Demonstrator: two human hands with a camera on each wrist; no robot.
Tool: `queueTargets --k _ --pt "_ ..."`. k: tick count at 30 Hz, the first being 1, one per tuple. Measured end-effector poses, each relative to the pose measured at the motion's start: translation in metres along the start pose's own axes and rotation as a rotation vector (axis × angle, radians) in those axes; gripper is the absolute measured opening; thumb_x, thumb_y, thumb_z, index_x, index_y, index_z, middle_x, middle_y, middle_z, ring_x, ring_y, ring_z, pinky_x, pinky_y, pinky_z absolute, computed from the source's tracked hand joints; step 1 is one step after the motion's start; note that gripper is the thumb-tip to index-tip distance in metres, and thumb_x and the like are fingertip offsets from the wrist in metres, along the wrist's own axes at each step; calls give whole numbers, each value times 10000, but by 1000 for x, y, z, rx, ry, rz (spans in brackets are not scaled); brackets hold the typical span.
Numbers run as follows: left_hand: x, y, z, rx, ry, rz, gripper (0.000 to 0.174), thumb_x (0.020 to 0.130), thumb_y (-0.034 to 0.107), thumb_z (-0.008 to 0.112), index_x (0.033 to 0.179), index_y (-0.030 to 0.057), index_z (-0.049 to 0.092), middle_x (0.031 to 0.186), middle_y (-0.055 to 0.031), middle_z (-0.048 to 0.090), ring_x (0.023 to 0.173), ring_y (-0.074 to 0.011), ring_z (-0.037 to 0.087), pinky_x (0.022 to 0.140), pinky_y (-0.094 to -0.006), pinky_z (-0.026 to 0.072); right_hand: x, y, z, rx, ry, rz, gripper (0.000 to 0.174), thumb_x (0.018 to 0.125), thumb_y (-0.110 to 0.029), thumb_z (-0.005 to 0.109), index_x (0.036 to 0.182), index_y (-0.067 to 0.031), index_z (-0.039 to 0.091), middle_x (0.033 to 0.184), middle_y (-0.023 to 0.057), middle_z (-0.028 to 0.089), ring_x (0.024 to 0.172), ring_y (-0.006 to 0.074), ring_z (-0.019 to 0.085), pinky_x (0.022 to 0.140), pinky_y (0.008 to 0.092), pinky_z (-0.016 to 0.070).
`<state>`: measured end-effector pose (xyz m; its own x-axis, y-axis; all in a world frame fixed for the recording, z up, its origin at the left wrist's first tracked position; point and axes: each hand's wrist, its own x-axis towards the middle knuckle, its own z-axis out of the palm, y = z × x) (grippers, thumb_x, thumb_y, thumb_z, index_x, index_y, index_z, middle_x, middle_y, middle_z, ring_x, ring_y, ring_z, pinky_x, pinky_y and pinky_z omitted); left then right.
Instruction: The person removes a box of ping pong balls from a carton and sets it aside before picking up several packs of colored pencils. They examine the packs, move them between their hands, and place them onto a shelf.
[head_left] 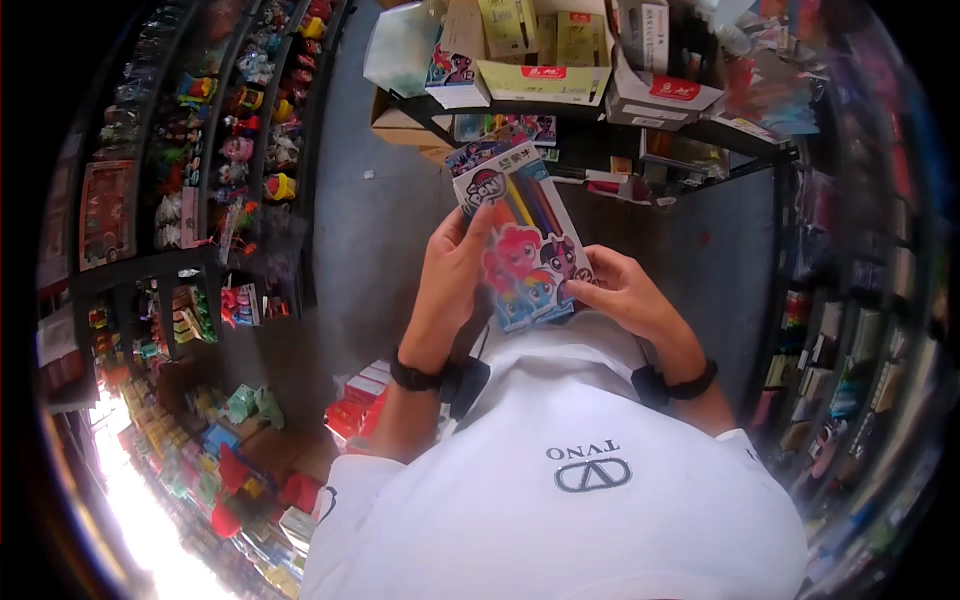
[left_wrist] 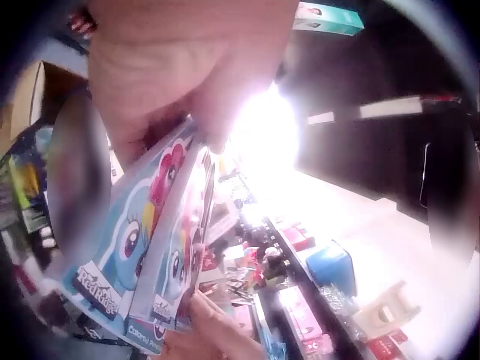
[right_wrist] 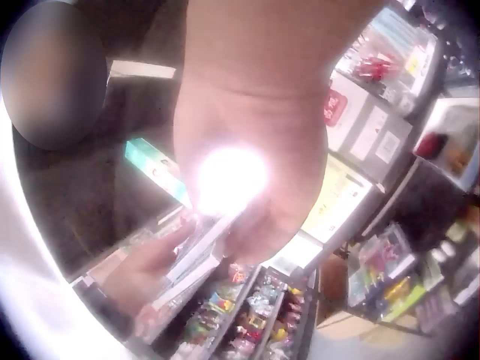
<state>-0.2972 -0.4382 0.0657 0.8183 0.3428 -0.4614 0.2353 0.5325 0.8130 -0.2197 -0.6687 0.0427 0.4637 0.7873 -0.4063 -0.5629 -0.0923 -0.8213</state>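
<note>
In the head view both hands hold a flat pack of coloured pens (head_left: 522, 238) printed with cartoon ponies, in front of a white T-shirt. My left hand (head_left: 452, 272) grips the pack's left edge, thumb on the front. My right hand (head_left: 622, 290) pinches its lower right corner. The left wrist view shows several pony packs (left_wrist: 154, 247) stacked together under my left hand (left_wrist: 176, 82), with fingers of the other hand (left_wrist: 214, 334) at their lower end. In the right wrist view, my right hand (right_wrist: 255, 157) holds the packs' edge (right_wrist: 199, 251); glare hides the fingertips.
A shelf (head_left: 600, 135) with open cardboard boxes (head_left: 540, 60) of stationery stands straight ahead. Toy racks (head_left: 210, 150) line the left side and more stocked shelves (head_left: 850, 330) the right. Red boxes (head_left: 360, 400) and small toys lie low on the left. Grey floor (head_left: 370, 220) runs between.
</note>
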Motion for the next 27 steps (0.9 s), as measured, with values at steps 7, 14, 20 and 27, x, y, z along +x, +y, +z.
queueTargets --k 7,14,20,27 --pt "45 -43 -47 -179 147 -225 463 1100 404 415 1308 7 533 1206 -115 687 1052 -196 699 898 -367 595 56 48 -11 47 59 170 474 939 -161 739 1310 64 548 1196 102 674 1070 144 635 957 298 504" --pt "124 -149 -120 174 10 -161 442 1096 406 430 1329 47 541 1238 -92 678 1074 -188 679 931 -358 565 106 121 -36 91 257 198 412 939 -175 731 1271 16 577 1145 63 667 1006 132 611 835 285 496" --pt "188 -231 -139 -360 -95 -336 403 1071 356 513 1298 33 593 1195 -88 690 1058 -181 676 929 -341 546 136 142 -73 40 469 153 421 934 -180 733 1281 2 579 1151 68 668 1011 141 622 869 298 502" --pt "217 -264 -111 155 -278 -264 431 998 256 675 1332 -1 586 1168 -85 694 1089 -166 666 917 -334 565 175 178 -127 133 616 107 348 945 -178 720 1228 -14 602 1114 42 668 980 128 620 859 291 498"
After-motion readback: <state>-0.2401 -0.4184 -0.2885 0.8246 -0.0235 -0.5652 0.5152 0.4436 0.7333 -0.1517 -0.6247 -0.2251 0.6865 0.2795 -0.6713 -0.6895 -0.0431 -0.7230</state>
